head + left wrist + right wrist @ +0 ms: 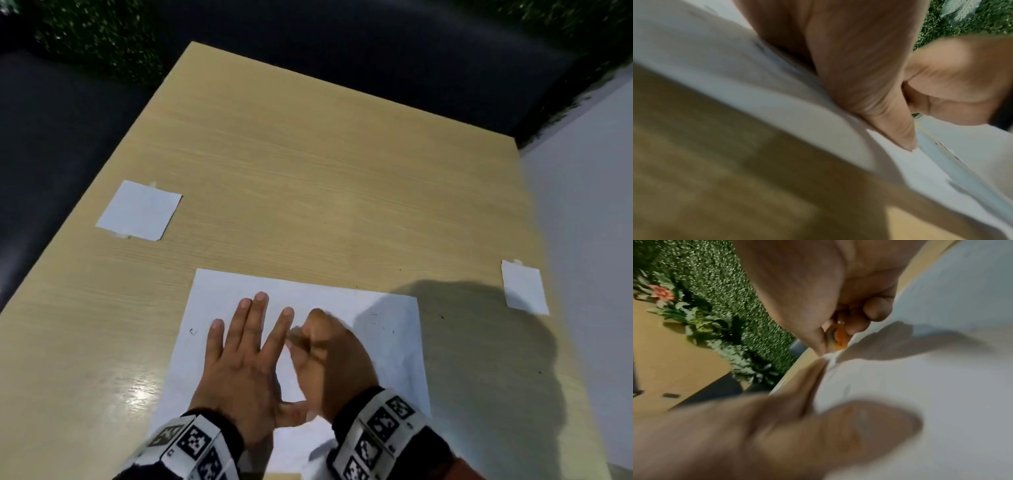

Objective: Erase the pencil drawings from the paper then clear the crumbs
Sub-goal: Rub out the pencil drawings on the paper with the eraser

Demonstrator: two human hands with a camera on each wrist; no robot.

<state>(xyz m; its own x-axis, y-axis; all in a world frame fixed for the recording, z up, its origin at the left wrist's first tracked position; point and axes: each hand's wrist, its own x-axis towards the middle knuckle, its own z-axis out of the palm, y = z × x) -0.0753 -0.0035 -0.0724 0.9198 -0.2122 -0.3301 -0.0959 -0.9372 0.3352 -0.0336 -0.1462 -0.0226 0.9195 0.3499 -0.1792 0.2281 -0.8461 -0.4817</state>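
A white sheet of paper [376, 308] lies on the wooden table near its front edge. My left hand [246, 342] presses flat on the sheet with straight, spread fingers. Just to its right, my right hand [322, 346] is curled, blurred by motion, and pinches a small orange eraser [839, 339] against the paper [920, 386]. A small pencil mark [193, 331] shows left of my little finger. Dark crumbs [383, 329] speckle the shaded right part of the sheet. In the left wrist view the paper [735, 81] bulges up under my palm [859, 65].
Two small white cards are taped to the wooden table [308, 188], one at the left [138, 210], one near the right edge [524, 287]. A few crumbs [442, 317] lie on the wood right of the sheet. A dark bench and green hedge wall [725, 288] surround the table.
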